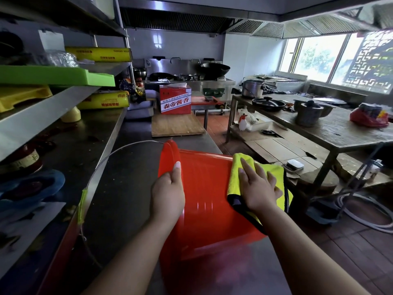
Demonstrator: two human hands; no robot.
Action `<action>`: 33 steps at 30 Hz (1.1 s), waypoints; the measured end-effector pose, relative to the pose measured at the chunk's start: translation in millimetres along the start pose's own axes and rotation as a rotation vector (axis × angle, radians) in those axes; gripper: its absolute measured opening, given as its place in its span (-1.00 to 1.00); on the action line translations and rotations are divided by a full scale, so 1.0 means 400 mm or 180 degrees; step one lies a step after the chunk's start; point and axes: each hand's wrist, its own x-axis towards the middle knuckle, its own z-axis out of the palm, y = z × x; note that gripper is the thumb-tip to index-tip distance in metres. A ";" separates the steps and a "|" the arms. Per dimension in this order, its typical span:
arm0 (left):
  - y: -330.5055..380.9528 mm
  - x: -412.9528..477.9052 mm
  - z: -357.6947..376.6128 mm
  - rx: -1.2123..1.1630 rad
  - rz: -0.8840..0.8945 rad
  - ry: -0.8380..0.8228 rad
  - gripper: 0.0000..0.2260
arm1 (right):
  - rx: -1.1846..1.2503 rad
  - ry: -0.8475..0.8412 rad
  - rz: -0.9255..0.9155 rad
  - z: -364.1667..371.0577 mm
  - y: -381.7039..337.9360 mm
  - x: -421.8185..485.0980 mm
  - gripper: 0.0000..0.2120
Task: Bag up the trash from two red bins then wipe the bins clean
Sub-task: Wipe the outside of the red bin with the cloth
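Observation:
A red bin (206, 201) lies on its side on the steel counter (127, 188), its rim to the left and its wire handle (119, 150) arching out over the counter. My left hand (168, 192) grips the bin at the rim, thumb on the outer wall and fingers hidden behind the edge. My right hand (255, 188) lies flat, fingers straight, pressing a yellow-green cloth (240, 167) with a dark border against the bin's outer wall near its base end. Only one red bin is in view.
Steel shelves (55, 107) with a green tray (63, 77) and yellow wrap boxes run along the left. A wooden board (176, 126) and a red carton (175, 99) sit further along the counter. A table with pots (331, 128) stands right, across a tiled aisle.

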 end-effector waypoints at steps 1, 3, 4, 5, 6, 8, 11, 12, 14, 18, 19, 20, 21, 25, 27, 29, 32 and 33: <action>0.009 0.005 -0.002 -0.0032 -0.0043 -0.0029 -0.48 | 0.0004 0.0016 0.0031 -0.010 0.001 0.001 -0.61; 0.034 0.021 -0.004 -0.0115 -0.0214 -0.0110 -0.48 | -0.0032 0.0032 0.0077 -0.033 0.001 0.003 -0.61; 0.047 0.031 -0.004 -0.0151 -0.0334 -0.0153 -0.49 | -0.0083 0.0003 0.0065 -0.044 0.000 0.005 -0.60; 0.056 0.039 -0.002 -0.0177 -0.0453 -0.0184 -0.52 | -0.0139 -0.0051 0.0036 -0.052 -0.002 0.007 -0.60; 0.060 0.047 0.000 -0.0212 -0.0544 -0.0197 -0.54 | -0.0192 -0.0108 0.0001 -0.058 -0.006 0.007 -0.60; 0.062 0.062 0.003 -0.0308 -0.0580 -0.0200 -0.58 | -0.0268 -0.0169 -0.0046 -0.060 -0.011 0.006 -0.60; 0.051 0.078 0.004 -0.0423 -0.0470 -0.0228 -0.66 | -0.0392 -0.0176 -0.0059 -0.055 -0.013 0.013 -0.60; 0.045 0.081 0.004 -0.0447 -0.0413 -0.0256 -0.71 | -0.0405 -0.0174 -0.0053 -0.054 -0.016 0.018 -0.60; 0.036 0.074 0.005 -0.0388 -0.0317 -0.0330 -0.73 | -0.0424 -0.0187 -0.0041 -0.053 -0.027 0.030 -0.60; 0.031 0.053 0.014 -0.0409 -0.0211 -0.0248 -0.61 | -0.0352 -0.0232 -0.0059 -0.045 -0.065 0.031 -0.61; 0.035 0.052 0.014 -0.0454 -0.0210 -0.0209 -0.61 | -0.0329 -0.0233 -0.0165 -0.039 -0.081 0.023 -0.61; 0.037 0.056 0.016 -0.0496 -0.0214 -0.0185 -0.62 | -0.0306 -0.0232 -0.0318 -0.032 -0.103 0.011 -0.62; 0.038 0.064 0.018 -0.0529 -0.0217 -0.0175 -0.63 | -0.0286 -0.0248 -0.0495 -0.022 -0.129 -0.003 -0.62; 0.034 0.089 0.020 -0.0540 -0.0242 -0.0156 -0.65 | -0.0273 -0.0399 -0.1083 0.023 -0.232 -0.069 -0.61; 0.034 0.093 0.020 -0.0511 -0.0250 -0.0156 -0.64 | -0.0312 -0.0419 -0.1269 0.031 -0.248 -0.081 -0.61; 0.037 0.094 0.018 -0.0398 -0.0195 -0.0182 -0.64 | -0.0353 -0.0445 -0.1343 0.027 -0.237 -0.079 -0.60; 0.038 0.103 0.018 -0.0257 -0.0115 -0.0192 -0.63 | -0.0425 -0.0448 -0.1313 0.016 -0.193 -0.065 -0.60; 0.037 0.106 0.019 -0.0253 -0.0126 -0.0195 -0.62 | -0.0441 -0.0415 -0.1204 0.012 -0.171 -0.056 -0.61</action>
